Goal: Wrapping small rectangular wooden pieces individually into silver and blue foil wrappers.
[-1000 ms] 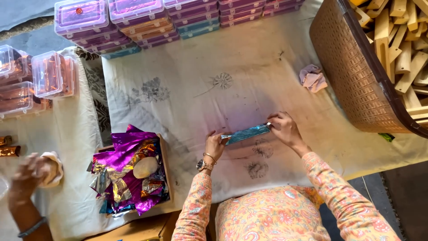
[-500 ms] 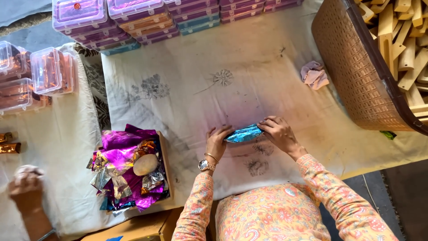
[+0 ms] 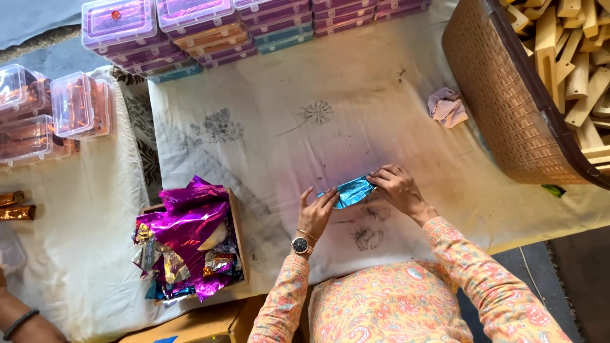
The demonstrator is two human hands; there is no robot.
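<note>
A small oblong piece wrapped in shiny blue foil point(image 3: 351, 191) lies just above a stained white cloth point(image 3: 356, 89) in front of me. My left hand point(image 3: 316, 211), with a wristwatch, grips its left end. My right hand point(image 3: 397, 188) pinches the foil at its right end. Both hands rest close to the cloth, and my fingers hide the ends of the piece.
A cardboard box of crumpled purple, silver and gold foil sheets point(image 3: 189, 241) sits to my left. Stacked clear plastic boxes point(image 3: 190, 28) line the far edge, with more at the left point(image 3: 57, 111). A brown woven basket point(image 3: 508, 95) of wooden pieces stands right. A crumpled rag point(image 3: 447, 107) lies nearby. Another person's arm point(image 3: 22, 321) shows bottom left.
My hands have drawn closer together along the blue foil piece and turned it slightly. The other person's hand at the left has pulled down out of sight, leaving the forearm.
</note>
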